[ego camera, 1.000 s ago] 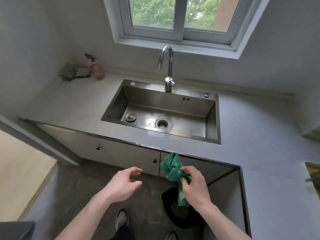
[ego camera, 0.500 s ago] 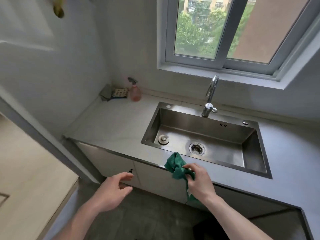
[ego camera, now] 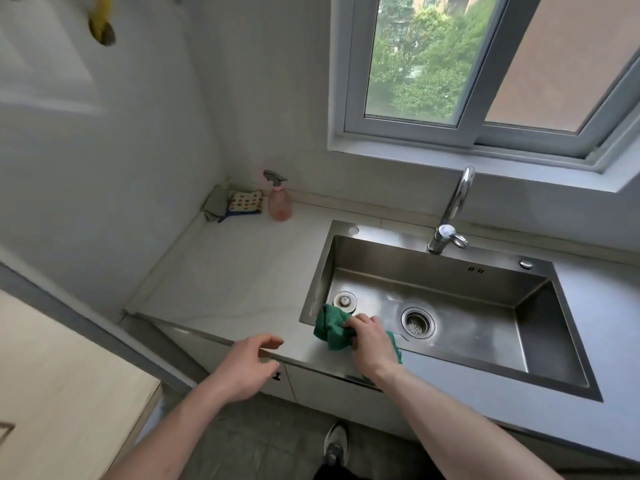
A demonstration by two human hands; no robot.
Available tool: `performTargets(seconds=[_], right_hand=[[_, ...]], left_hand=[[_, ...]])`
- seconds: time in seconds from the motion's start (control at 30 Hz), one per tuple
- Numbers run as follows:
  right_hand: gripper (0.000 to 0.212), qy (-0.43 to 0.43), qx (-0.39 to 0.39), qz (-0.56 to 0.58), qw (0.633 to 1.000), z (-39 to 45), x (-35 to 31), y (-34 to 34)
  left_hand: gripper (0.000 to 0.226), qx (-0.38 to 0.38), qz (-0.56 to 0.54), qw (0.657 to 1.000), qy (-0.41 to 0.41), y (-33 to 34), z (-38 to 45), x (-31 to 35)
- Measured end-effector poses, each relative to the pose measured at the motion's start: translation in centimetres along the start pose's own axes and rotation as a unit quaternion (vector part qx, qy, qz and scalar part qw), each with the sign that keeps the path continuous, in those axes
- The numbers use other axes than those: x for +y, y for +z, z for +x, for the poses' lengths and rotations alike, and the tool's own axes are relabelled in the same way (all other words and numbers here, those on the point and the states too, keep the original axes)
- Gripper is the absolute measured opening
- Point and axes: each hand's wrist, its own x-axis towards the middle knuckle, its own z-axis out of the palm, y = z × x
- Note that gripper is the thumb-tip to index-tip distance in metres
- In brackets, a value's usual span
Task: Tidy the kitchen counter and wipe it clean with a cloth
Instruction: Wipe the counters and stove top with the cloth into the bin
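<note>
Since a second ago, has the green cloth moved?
Yes. The green cloth has moved forward from before the cabinets to the sink's front-left rim.

We are standing in a home kitchen: a rectangular stainless-steel sink (ego camera: 446,306) with a curved chrome tap (ego camera: 450,216) sits in a pale stone-look counter (ego camera: 225,271) beneath a white-framed sliding window (ego camera: 460,74), with a pink spray bottle (ego camera: 279,201) in the corner.

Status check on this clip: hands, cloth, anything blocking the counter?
Right hand gripping green cloth at sink's front-left corner. Left hand open, empty. Spray bottle and sponge in back corner.
</note>
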Motion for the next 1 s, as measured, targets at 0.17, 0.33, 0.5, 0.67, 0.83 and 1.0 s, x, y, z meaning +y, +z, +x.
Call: performTargets(seconds=[0.17,0.33,0.5,0.67,0.83,1.0], right_hand=[[0.048,-0.004,-0.054,0.011,0.998,3.6,0.9,2.8],[0.031,-0.005,-0.094,0.08,0.992,3.5,3.4,4.3],[0.039,0.077,-0.004,0.106,0.991,5.1,6.7,2.1],[0.079,0.186,-0.168,0.004,0.968,7.0,10.1,1.1],[0.039,0.205,-0.163,0.083,0.962,6.9,11.1,2.1],[0.017,0.184,-0.11,0.177,0.961,6.4,10.7,1.5]], left_hand=[[0.045,-0.017,0.033,0.999,-0.012,-0.4,6.1,1.8],[0.046,-0.052,0.073,0.996,-0.018,0.9,11.6,3.1],[0.056,-0.059,0.101,0.993,-0.013,3.3,16.1,4.9],[0.078,-0.09,0.183,0.979,-0.027,5.1,19.9,5.8],[0.047,-0.134,0.193,0.971,-0.036,5.6,21.3,5.2],[0.017,-0.159,0.085,0.984,0.004,4.7,21.7,4.2]])
